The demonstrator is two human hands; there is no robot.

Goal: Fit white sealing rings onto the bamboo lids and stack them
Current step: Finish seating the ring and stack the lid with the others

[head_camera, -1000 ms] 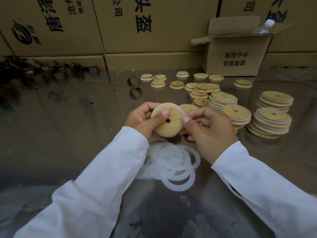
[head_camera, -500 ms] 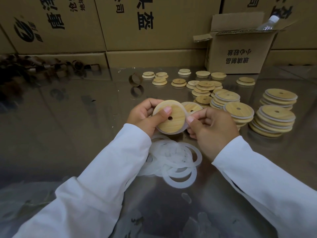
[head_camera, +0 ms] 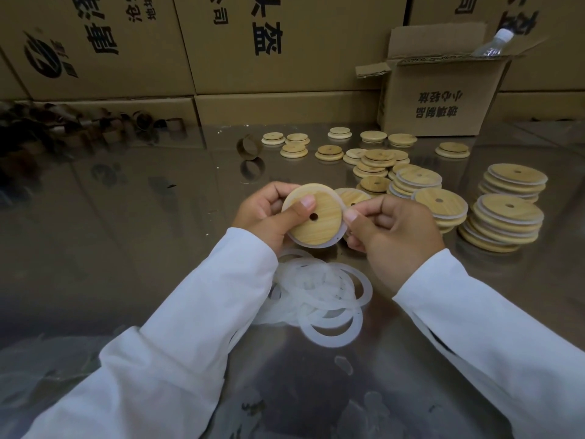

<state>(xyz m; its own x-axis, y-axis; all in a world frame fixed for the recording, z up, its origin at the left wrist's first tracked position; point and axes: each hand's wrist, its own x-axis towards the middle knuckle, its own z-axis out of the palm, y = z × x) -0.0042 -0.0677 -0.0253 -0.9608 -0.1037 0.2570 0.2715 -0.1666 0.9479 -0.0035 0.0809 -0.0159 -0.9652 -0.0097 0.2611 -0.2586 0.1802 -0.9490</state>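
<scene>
My left hand [head_camera: 264,212] grips a round bamboo lid [head_camera: 319,224] with a small centre hole, thumb across its face. A white sealing ring [head_camera: 326,244] shows along the lid's lower and right rim. My right hand [head_camera: 391,231] pinches that ring at the lid's right edge. Below my hands a pile of loose white rings [head_camera: 326,296] lies on the shiny table [head_camera: 126,232]. To the right stand stacks of ringed lids [head_camera: 505,221], and bare lids [head_camera: 329,152] are scattered farther back.
An open cardboard box [head_camera: 440,99] with a plastic bottle [head_camera: 492,44] in it stands at the back right. Large cartons [head_camera: 253,42] wall the table's far edge. Brown cardboard tube pieces [head_camera: 250,146] lie at the back, many of them at the far left.
The lid has tilted slightly in my hands and my right hand's fingers have shifted along the ring at the right rim. The view has moved a little.
</scene>
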